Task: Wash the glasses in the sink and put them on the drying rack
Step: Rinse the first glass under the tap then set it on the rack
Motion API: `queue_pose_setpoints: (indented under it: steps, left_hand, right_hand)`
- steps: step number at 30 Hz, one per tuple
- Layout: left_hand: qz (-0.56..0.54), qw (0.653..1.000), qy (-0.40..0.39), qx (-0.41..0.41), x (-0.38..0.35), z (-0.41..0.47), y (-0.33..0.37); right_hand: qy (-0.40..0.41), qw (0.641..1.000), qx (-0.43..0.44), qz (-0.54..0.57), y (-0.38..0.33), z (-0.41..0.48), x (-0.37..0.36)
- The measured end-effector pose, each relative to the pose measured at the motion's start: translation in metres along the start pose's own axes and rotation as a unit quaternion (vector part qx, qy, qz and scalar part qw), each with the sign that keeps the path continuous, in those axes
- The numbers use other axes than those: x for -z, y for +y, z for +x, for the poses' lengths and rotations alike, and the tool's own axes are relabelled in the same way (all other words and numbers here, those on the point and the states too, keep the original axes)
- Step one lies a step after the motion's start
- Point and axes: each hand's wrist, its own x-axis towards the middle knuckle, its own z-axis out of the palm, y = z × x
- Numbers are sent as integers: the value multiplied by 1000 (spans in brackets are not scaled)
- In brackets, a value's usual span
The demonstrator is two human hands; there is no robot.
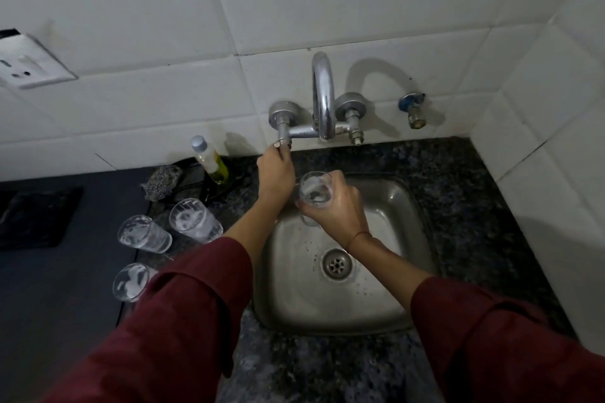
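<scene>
My right hand (337, 209) grips a soapy clear glass (315, 188) upright over the back of the steel sink (406, 239), below the curved chrome tap spout (324, 98). My left hand (276, 170) reaches up, its fingers closed on the left tap valve (282, 141). No water stream shows. Three more foamy glasses stand on the counter left of the sink: one at the back (194, 220), one in the middle (144, 234) and one nearest me (131, 281), partly behind my left sleeve. No drying rack is visible.
A dish soap bottle (211, 157) and a steel scrubber (162, 181) sit behind the glasses. A dark mat (36, 216) lies at far left. A wall socket (29, 62) is upper left, a small blue-capped valve (414, 108) right of the tap. Granite counter (474, 206) surrounds the sink.
</scene>
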Motion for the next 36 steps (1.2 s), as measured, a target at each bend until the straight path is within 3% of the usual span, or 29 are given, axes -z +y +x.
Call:
queue_pose_setpoints:
  steps: [6,11,13,15,17,20,24,27,29,31,34,36]
  left_hand:
    - [-18,1000,7,10,3,2,-5]
    - [-97,995,-2,2,3,0,-14]
    - [-209,976,-42,36,1,-8,-25]
    - [-298,942,-97,122,-2,-21,-40]
    - [-333,903,-167,214,-9,-36,-52]
    - [-372,858,-251,249,-25,-49,-57]
    - [-400,858,-188,260,-32,-42,-57]
    - [-364,874,-144,288,-36,-34,-57]
    - [-363,874,-134,295,-36,-33,-51]
    - [-362,877,-118,294,-40,-32,-49]
    - [-348,887,-94,290,-45,-32,-49]
    - [-333,894,-83,287,-45,-32,-48]
  right_hand:
    - [11,1000,-3,-10,-2,2,2]
    - [41,999,13,-29,-8,2,-4]
    - [50,998,15,-29,-10,1,-6]
    - [60,998,9,-22,-12,-1,-7]
    - [73,997,0,-10,-14,-5,-8]
    - [72,997,-17,18,-17,-7,-9]
    - [12,999,15,30,-12,-6,-5]
    - [13,991,111,-70,-1,-15,5]
    - [26,967,201,-152,6,-18,13]
    - [-11,954,243,-176,13,-17,19]
    - [-85,952,209,-207,12,-7,25]
    - [-101,966,136,-194,9,-1,21]
